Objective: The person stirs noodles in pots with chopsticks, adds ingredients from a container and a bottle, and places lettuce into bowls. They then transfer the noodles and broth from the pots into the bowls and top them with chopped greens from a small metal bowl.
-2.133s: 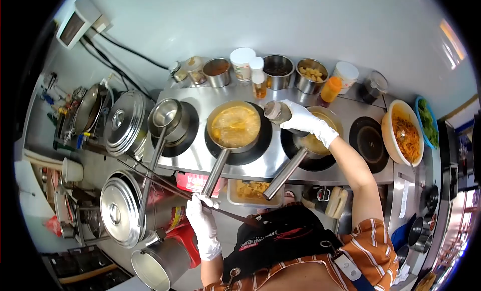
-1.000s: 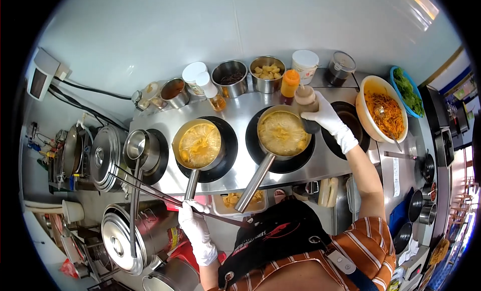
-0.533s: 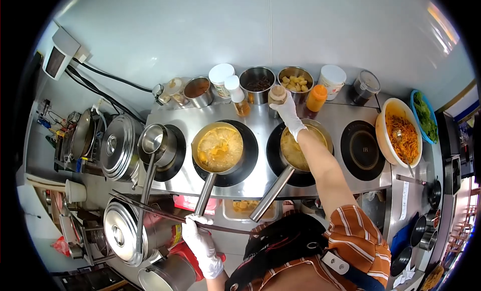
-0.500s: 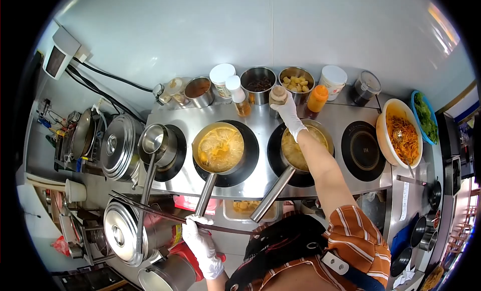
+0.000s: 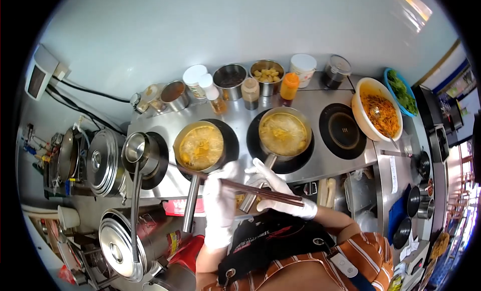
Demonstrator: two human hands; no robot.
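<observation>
White gloves cover both hands. My left hand (image 5: 219, 206), blurred by motion, is closed around a pair of long dark chopsticks (image 5: 265, 191), which slant across in front of my body. Beside it, my right hand (image 5: 283, 190) is open, fingers apart around the handle (image 5: 269, 162) of the right pan; the chopsticks overlap this hand in view. Pale noodles in yellowish broth fill the right pan (image 5: 284, 133). A second pan (image 5: 201, 146) of noodles in broth sits on the burner to its left, its handle (image 5: 191, 206) just left of my left hand.
Behind the pans stand a brown-capped shaker (image 5: 250, 94), an orange sauce bottle (image 5: 289, 86) and a pot of yellow chunks (image 5: 267, 75). A bowl of shredded orange food (image 5: 378, 110) is at right. A ladle (image 5: 135, 206) rests on a small pot at left.
My right hand has let go of the brown-capped shaker, which now stands on the counter, and drawn back to the right pan's handle. My left hand has risen with the chopsticks. The view has shifted.
</observation>
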